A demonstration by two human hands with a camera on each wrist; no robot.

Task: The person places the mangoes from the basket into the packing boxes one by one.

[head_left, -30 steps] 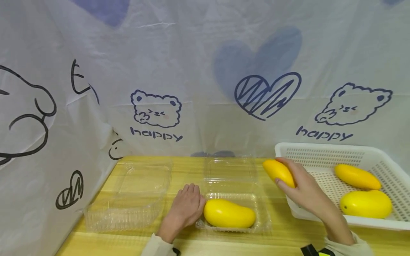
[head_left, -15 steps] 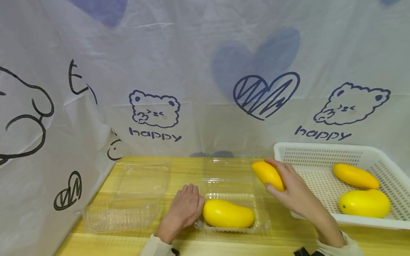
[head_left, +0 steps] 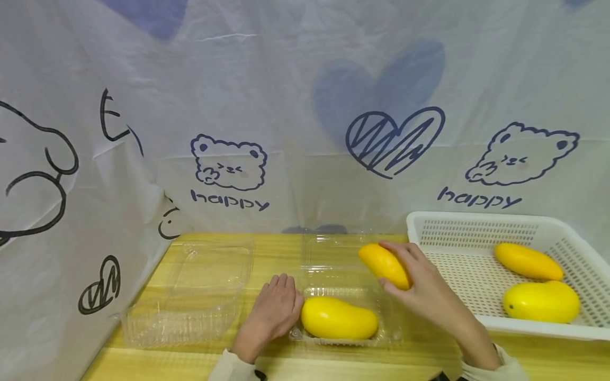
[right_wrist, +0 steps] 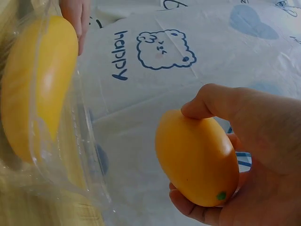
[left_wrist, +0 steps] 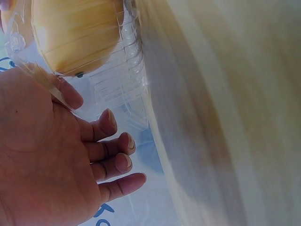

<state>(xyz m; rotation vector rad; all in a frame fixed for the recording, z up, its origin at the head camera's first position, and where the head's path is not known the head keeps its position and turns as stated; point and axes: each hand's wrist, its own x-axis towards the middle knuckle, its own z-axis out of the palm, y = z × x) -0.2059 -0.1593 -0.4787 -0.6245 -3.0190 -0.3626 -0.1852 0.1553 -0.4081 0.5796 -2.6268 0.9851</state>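
My right hand (head_left: 424, 283) grips a small orange-yellow mango (head_left: 384, 264), holding it above the back right of an open clear plastic clamshell box (head_left: 350, 343). In the right wrist view this mango (right_wrist: 195, 157) sits between thumb and fingers, with a green spot at its lower end. A larger yellow mango (head_left: 339, 318) lies in the box's front half. My left hand (head_left: 275, 307) rests at the box's left edge. In the left wrist view, its fingers (left_wrist: 110, 150) are loosely bent, and the thumb is at the clear rim.
A white perforated basket (head_left: 476, 225) stands at the right, containing an orange-yellow mango (head_left: 529, 261) and a rounder yellow mango (head_left: 542, 302). Another open clear clamshell box (head_left: 178, 325) is on the left of the wooden table (head_left: 281, 365). A printed cloth (head_left: 305, 106) hangs behind and on the left.
My right hand has carried the small mango leftward, from beside the basket's left edge to over the middle box. The left hand and the mango in the box have stayed in place.
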